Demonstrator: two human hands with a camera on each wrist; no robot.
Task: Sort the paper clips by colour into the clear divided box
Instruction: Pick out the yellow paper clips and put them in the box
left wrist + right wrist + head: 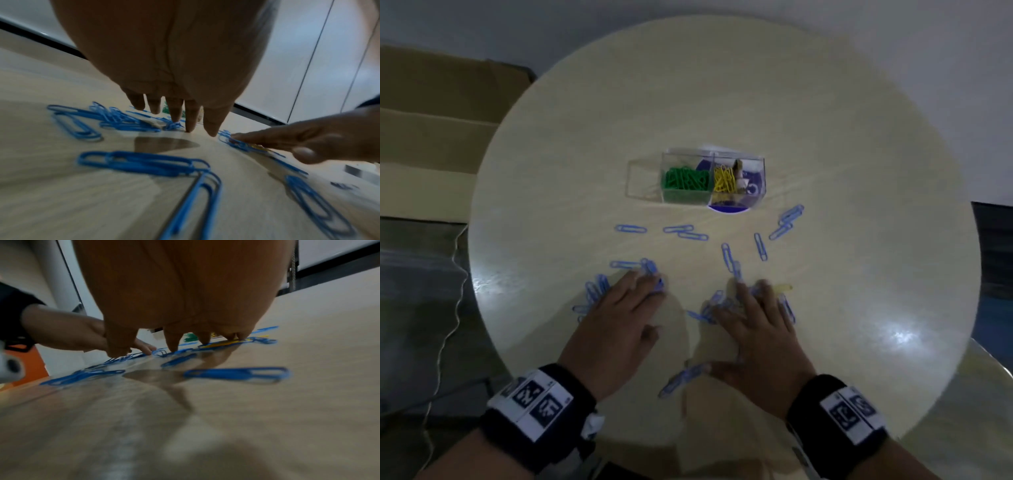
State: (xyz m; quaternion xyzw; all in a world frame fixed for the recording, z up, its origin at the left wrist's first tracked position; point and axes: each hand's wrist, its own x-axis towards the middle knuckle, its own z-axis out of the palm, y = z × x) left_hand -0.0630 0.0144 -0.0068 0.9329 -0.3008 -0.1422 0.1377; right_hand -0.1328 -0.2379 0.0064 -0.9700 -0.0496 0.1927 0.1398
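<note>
The clear divided box (pixel 756 161) stands mid-table, with green clips (pixel 685 179) in its left cell and yellow clips (pixel 723 179) in the middle one. Several blue clips (pixel 690 233) lie scattered on the table in front of it. My left hand (pixel 619 315) lies flat, palm down, its straight fingertips (pixel 190 128) pressing on a bunch of blue clips (pixel 123 121). My right hand (pixel 756 325) is spread flat over another bunch of blue clips (pixel 176 352). One yellow clip (pixel 782 287) lies at its fingertips (pixel 205 340).
The round pale wooden table (pixel 825 137) has cardboard boxes (pixel 431 130) beside it on the left. More blue clips (pixel 681 378) lie near my right thumb, and a cluster of blue clips (pixel 787 221) lies right of the box. A blue-and-white disc (pixel 729 208) lies under the box.
</note>
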